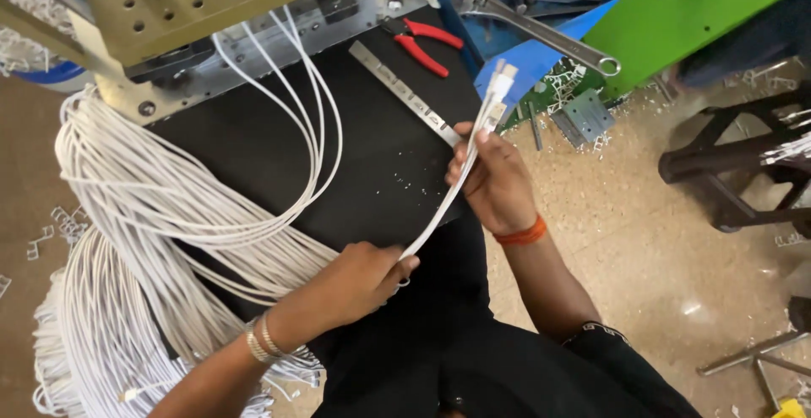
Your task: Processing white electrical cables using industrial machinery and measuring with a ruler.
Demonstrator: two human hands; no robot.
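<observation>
My left hand (355, 281) grips a thin bunch of white cables (439, 215) low down, near my lap. My right hand (494, 177) pinches the same bunch higher up, just below the white plug ends (500, 84) that stick out past my fingers. The bunch runs straight between both hands. From my left hand the cables loop away over a black work surface (372, 156) toward a big heap of white cables (127, 240) at the left. An orange band sits on my right wrist and metal bangles on my left.
A metal press fixture with holes (194, 4) stands at the top left. Red-handled pliers (422, 46), a metal strip (405, 92) and a large wrench (541, 33) lie beyond the hands. A dark stool (735, 164) stands at the right on a littered floor.
</observation>
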